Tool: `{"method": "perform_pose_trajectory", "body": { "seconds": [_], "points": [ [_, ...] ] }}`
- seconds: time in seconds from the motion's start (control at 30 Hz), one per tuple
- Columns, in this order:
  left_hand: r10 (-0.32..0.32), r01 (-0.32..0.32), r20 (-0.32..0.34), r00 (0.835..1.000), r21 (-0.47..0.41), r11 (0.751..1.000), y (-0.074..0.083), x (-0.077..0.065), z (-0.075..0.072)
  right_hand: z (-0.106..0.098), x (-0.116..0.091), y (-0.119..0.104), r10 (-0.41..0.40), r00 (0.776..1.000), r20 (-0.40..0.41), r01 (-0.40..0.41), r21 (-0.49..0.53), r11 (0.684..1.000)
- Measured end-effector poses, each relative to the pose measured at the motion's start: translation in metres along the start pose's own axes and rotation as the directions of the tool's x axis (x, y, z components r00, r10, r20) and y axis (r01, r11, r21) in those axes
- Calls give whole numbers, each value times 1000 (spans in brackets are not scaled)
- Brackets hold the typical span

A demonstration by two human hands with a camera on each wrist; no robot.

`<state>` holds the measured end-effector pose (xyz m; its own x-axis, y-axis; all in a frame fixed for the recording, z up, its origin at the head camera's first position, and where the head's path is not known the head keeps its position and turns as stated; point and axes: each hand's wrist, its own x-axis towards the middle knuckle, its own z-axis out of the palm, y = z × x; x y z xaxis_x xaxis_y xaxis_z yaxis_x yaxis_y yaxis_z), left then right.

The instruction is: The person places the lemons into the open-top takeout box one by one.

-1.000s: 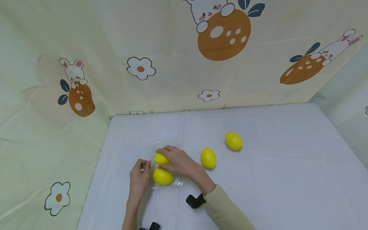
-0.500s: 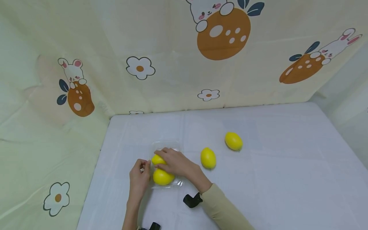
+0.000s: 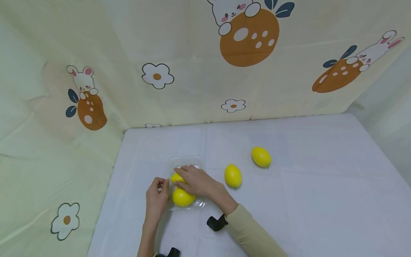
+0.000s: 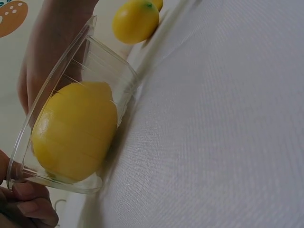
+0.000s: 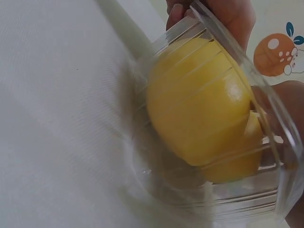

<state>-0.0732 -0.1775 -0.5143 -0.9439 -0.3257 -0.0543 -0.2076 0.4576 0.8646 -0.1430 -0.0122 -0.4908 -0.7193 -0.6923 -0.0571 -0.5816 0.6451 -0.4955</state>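
Observation:
In the head view, my left hand (image 3: 156, 200) pinches the left rim of a clear plastic box (image 3: 202, 204) between thumb and curled fingers. The left wrist view shows its fingertips (image 4: 29, 191) at the box corner. My right hand (image 3: 199, 182) reaches into the box from the right, thumb and fingers around a yellow lemon (image 3: 176, 177), partly covered by the hand. A second lemon (image 3: 183, 197) lies in the box nearer to me, just below the right thumb. Through the ribbed wall, the right wrist view shows the near lemon (image 5: 197, 102) overlapping the other lemon (image 5: 237, 164).
Two more lemons lie outside the box on the white-covered table (image 3: 305, 200): one lemon (image 3: 233, 176) right of the right hand, another lemon (image 3: 261, 157) farther back. A printed curtain (image 3: 192, 89) stands behind the table and along its left side.
My right hand has shifted slightly left with the lemon inside the box, mostly in the first half second. The left hand stays at the rim, and the two outer lemons have not moved.

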Motion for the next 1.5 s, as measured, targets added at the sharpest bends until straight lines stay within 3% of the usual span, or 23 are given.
{"method": "perform_pose_trajectory", "body": {
  "seconds": [0.33,0.67,1.13,1.5],
  "points": [
    [-4,4,10,1000,-10,1000,3,0,1,-1,-3,4,-58,996,-60,57,-19,998],
    [-12,12,10,1000,3,1000,2,0,1,-9,-11,5,-56,994,-99,58,16,998],
    [-21,21,-1,1000,11,1000,0,-1,1,-21,-38,3,-175,958,-228,166,-58,984],
    [-26,26,-2,1000,9,1000,3,-2,1,-32,-65,1,-172,950,-260,164,-50,985]
  ]
}}
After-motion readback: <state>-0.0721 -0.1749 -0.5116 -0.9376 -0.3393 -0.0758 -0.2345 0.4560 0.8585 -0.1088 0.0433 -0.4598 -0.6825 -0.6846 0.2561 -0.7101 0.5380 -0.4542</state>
